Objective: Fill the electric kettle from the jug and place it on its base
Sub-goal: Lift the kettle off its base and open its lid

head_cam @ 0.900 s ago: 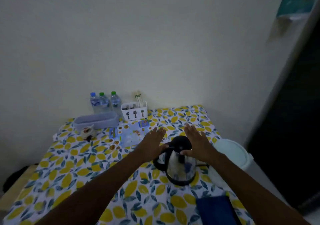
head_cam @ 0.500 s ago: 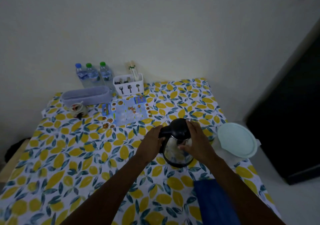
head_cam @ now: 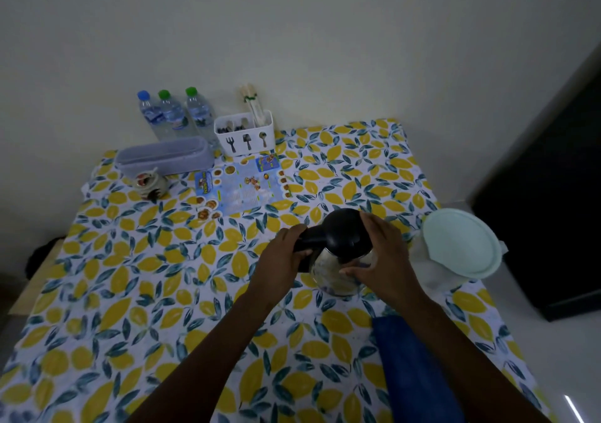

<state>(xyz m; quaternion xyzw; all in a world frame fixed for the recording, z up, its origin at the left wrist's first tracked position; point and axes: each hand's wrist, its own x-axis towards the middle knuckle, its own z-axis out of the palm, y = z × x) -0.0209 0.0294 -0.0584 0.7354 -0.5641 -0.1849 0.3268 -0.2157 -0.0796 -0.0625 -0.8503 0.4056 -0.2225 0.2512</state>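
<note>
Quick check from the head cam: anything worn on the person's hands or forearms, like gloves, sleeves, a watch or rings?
Nothing visible. The left hand and right hand are bare, without gloves. Both forearms are uncovered to the frame's bottom edge, with no sleeves, watch or bands. Rings can't be ruled out in the dim light.

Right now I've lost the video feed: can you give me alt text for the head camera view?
Both hands hold a steel electric kettle with a closed black lid on a lemon-print tablecloth: the left hand grips its handle, the right hand cups its side. A pale green lidded container sits to the right; three water bottles and a cutlery caddy stand by the wall.
</note>
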